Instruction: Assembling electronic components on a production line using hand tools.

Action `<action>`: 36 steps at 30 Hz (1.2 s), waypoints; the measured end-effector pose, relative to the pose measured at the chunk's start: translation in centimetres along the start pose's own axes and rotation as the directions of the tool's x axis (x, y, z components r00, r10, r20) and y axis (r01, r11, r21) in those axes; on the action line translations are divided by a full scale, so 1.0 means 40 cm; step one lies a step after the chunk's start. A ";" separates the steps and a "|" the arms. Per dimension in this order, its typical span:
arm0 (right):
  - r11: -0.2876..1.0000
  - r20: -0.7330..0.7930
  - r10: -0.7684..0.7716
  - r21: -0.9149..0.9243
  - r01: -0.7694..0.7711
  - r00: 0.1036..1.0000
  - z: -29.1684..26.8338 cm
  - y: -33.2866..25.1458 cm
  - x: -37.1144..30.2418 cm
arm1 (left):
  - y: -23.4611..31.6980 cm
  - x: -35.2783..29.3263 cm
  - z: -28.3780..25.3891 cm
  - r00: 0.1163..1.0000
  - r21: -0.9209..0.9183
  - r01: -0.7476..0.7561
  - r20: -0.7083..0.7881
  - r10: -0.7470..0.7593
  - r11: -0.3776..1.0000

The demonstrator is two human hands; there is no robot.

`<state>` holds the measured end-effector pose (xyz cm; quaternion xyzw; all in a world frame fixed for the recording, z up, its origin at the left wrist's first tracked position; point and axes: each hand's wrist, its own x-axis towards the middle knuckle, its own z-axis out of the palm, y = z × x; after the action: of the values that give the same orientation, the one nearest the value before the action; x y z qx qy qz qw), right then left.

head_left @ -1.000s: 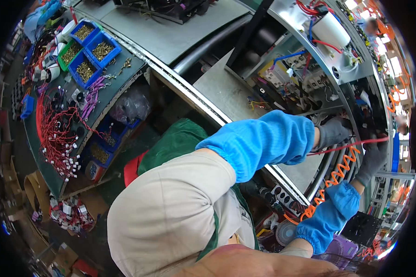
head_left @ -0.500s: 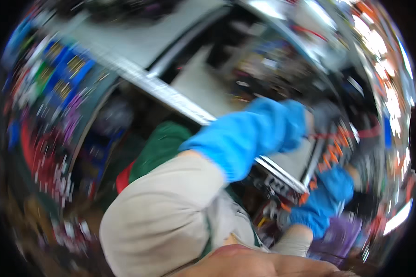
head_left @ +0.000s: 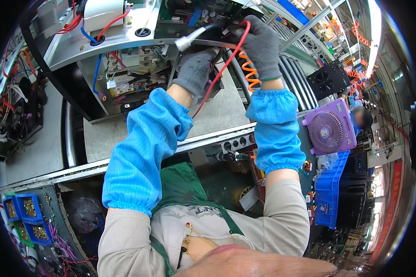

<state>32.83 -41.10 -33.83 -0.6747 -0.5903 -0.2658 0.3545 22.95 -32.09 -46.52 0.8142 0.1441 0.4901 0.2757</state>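
My right hand, in a grey knit glove, is raised at the cabinet's right end. Its fingers are closed on a red cable, which loops up beside them and hangs toward my left wrist. A white plug on a dark lead juts out left of these fingers. My left hand, also gloved, reaches under the front edge of the open metal cabinet. Its fingers look curled, but their tips and whatever they grip are hidden. Blue sleeve covers are on both forearms.
Inside the cabinet are terminal blocks and a loose blue cable. An orange coiled hose hangs near a roller conveyor. On the right stand a purple fan and a blue crate. Small blue parts bins sit lower left.
My view has swung from a blurred, tilted angle to a level one over the cabinet. Both hands now appear at the cabinet, with the red cable at my right fingers.
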 end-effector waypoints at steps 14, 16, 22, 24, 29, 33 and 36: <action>0.979 0.010 -0.001 -0.203 0.003 1.000 0.008 -0.028 0.017 | 0.041 0.047 0.010 0.971 -0.148 0.202 -0.102 -0.218 0.968; 0.962 0.073 0.007 -0.274 0.013 0.997 0.012 -0.010 0.014 | 0.024 0.047 0.016 0.983 -0.058 0.138 -0.111 -0.143 0.989; 0.985 0.194 0.001 -0.169 0.032 0.981 0.000 -0.009 -0.006 | -0.059 0.030 0.079 0.993 0.180 -0.010 -0.116 0.032 0.984; 0.966 0.223 -0.057 -0.234 0.111 0.973 0.008 -0.042 0.010 | -0.146 0.034 0.140 0.939 -0.697 0.036 -0.221 -0.263 0.716; 0.925 0.371 0.120 -0.378 0.031 0.921 0.043 -0.031 0.041 | -0.172 0.037 0.127 0.908 -0.417 0.419 0.182 -0.378 0.806; 0.931 0.485 0.137 -0.360 0.055 0.864 0.040 -0.035 0.027 | -0.136 0.128 0.139 0.911 -0.591 0.403 0.183 -0.370 0.699; 0.932 0.399 0.169 -0.362 -0.015 0.901 0.041 0.002 0.015 | -0.070 0.108 0.123 0.918 -0.743 0.367 0.190 -0.348 0.560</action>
<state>32.89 -39.47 -34.37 -0.7959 -0.5630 -0.1966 0.1044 29.44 -29.16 -46.90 0.5785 0.0816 0.4292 0.6888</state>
